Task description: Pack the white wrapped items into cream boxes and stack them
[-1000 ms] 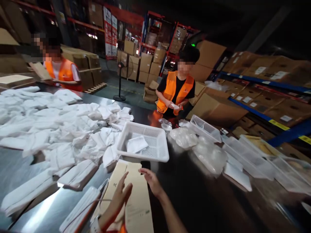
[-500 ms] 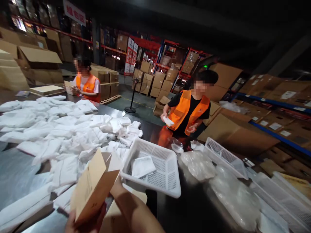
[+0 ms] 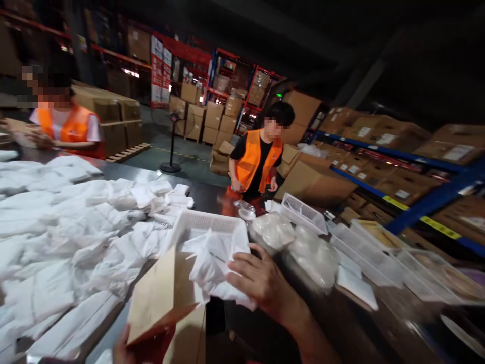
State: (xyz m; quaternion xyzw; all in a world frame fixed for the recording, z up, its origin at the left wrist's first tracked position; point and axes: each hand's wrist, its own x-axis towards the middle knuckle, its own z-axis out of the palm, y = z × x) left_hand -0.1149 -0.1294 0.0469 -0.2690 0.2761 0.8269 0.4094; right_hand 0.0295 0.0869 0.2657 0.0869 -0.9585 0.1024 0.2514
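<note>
My left hand, mostly cut off at the bottom edge, is closed round the lower part of a small brown cardboard box with its flaps raised. The box is tilted, its opening facing right. My right hand grips a crumpled white packet, with fingers over its right side. This packet hangs in front of the white plastic basket and hides much of its inside. Left of the box spreads a big heap of white packets.
Clear plastic bags lie right of the basket, with more white baskets beyond. Across the table stands a person in an orange vest; another person is at far left. A floor fan stands behind.
The view has swung right. My right hand, hidden behind the box before, now shows with the white packet. The person across no longer visibly holds a white item.
</note>
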